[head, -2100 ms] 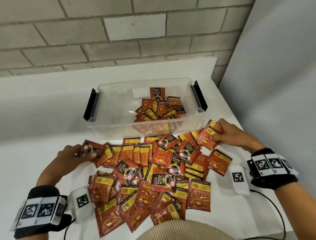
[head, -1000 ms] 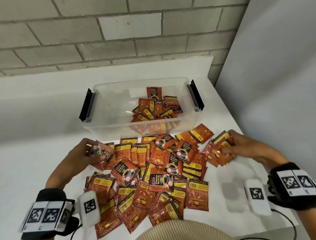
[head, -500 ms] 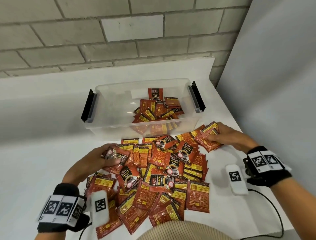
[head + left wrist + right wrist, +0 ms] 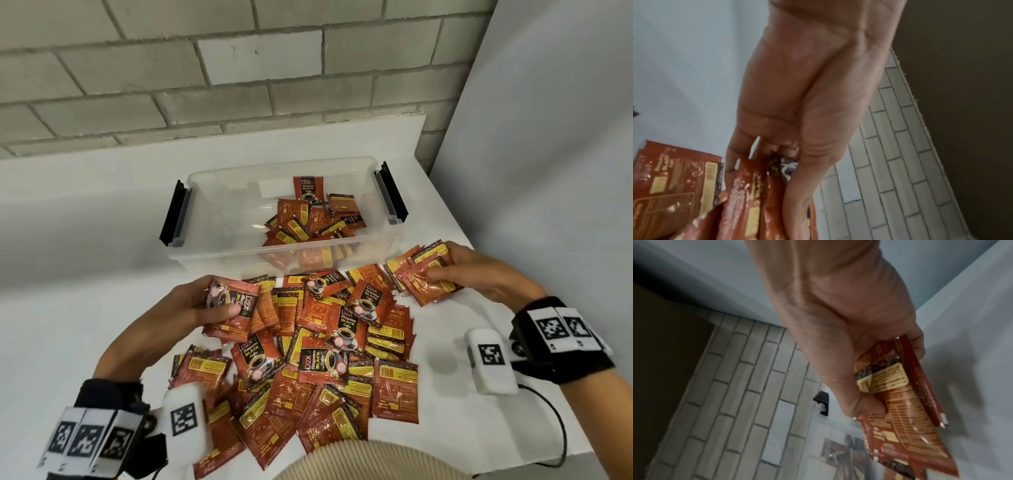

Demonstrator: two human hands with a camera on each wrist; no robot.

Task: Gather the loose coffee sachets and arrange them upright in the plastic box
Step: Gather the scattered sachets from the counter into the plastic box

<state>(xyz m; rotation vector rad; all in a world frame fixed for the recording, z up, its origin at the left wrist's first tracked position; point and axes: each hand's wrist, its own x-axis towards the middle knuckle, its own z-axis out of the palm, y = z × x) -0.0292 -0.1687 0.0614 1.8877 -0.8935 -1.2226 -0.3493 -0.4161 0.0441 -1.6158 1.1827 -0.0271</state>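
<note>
Many red coffee sachets [image 4: 322, 346] lie spread over the white table in front of a clear plastic box [image 4: 219, 212] with black clip handles. Several sachets [image 4: 308, 222] lie jumbled in the box's right half, one leaning on its far wall. My left hand [image 4: 202, 303] grips a small stack of sachets [image 4: 233, 301] at the pile's left edge, thumb on top; the left wrist view shows that stack [image 4: 748, 194] pinched in the hand [image 4: 764, 162]. My right hand [image 4: 459, 270] holds a fanned bunch of sachets [image 4: 424, 277] right of the box; this bunch [image 4: 900, 394] appears in the right wrist view.
A grey brick wall [image 4: 239, 68] stands behind the table. A pale panel [image 4: 548, 154] closes off the right side. The table's right edge [image 4: 582, 428] runs close to my right wrist, with a black cable [image 4: 555, 421] lying by it. Bare table [image 4: 68, 308] lies left of the pile.
My left hand has slid right along the pile's top edge, holding its stack. My right hand drew a bunch outward to the right, then came back toward the box's front right corner.
</note>
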